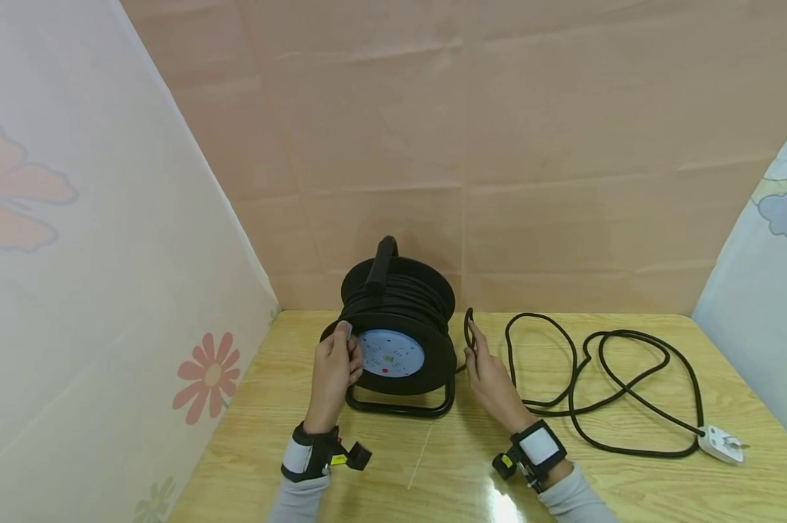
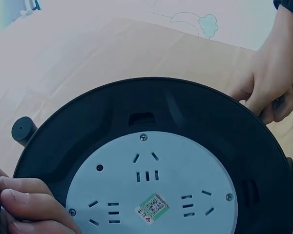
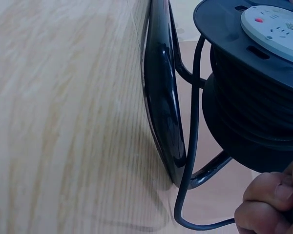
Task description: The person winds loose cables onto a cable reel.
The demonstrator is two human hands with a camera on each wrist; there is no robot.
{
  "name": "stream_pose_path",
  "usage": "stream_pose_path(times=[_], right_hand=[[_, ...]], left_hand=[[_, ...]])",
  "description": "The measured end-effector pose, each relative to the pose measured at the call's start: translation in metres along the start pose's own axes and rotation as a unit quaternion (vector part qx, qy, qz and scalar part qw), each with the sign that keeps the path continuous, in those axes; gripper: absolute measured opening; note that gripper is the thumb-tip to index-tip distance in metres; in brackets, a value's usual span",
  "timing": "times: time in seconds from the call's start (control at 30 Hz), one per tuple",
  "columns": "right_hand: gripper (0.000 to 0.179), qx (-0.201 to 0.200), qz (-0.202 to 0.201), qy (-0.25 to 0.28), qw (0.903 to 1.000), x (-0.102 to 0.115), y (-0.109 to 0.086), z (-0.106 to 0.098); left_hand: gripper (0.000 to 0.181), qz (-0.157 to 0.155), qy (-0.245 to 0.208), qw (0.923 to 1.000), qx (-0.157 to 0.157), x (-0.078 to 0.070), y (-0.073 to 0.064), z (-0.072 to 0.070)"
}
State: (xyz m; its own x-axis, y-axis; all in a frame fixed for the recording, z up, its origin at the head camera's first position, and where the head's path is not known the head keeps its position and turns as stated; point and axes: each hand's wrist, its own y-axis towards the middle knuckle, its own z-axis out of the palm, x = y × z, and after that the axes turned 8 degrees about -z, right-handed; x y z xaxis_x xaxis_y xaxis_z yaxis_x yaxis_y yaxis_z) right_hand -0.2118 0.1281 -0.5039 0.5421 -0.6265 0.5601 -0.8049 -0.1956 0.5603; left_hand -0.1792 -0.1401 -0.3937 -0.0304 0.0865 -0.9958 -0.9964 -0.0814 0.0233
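The black cable reel stands on the wooden table. The left hand pinches a small pale piece by its front rim; beside the reel, the right hand grips black cable, which loops toward a white plug.

Matt plastic reel, glossy frame, wood-grained table

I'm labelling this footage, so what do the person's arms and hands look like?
The left hand and right hand are ungloved. The sleeves are pale grey. Black wrist straps each carry a white patch and a small black module with a yellow mark.
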Motion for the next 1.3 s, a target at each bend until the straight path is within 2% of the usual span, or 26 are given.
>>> stream_pose_path(times=[0.3,0.77,0.97,1.2,1.3], right_hand=[[0.055,0.01,0.009,0.002,0.9999,-0.001,0.0,-0.001],[0.053,0.01,0.016,0.021,0.9996,0.003,-0.003,-0.002],[0.053,0.003,0.007,0.014,0.9999,0.004,-0.002,-0.003],[0.054,-0.001,0.01,0.017,0.9998,0.005,-0.001,-0.004],[0.055,0.003,0.014,0.018,0.9997,0.004,-0.001,-0.004]], left_hand=[[0.052,0.0,-0.01,0.9999,0.007,-0.003,0.0,0.006],[0.057,0.012,0.001,0.9995,0.029,-0.006,-0.003,0.012],[0.05,-0.002,0.0,0.9995,0.032,-0.013,-0.005,0.016],[0.049,0.013,0.011,0.9991,0.039,-0.03,-0.016,0.024],[0.051,0.016,0.011,0.999,0.04,-0.028,-0.015,0.024]])
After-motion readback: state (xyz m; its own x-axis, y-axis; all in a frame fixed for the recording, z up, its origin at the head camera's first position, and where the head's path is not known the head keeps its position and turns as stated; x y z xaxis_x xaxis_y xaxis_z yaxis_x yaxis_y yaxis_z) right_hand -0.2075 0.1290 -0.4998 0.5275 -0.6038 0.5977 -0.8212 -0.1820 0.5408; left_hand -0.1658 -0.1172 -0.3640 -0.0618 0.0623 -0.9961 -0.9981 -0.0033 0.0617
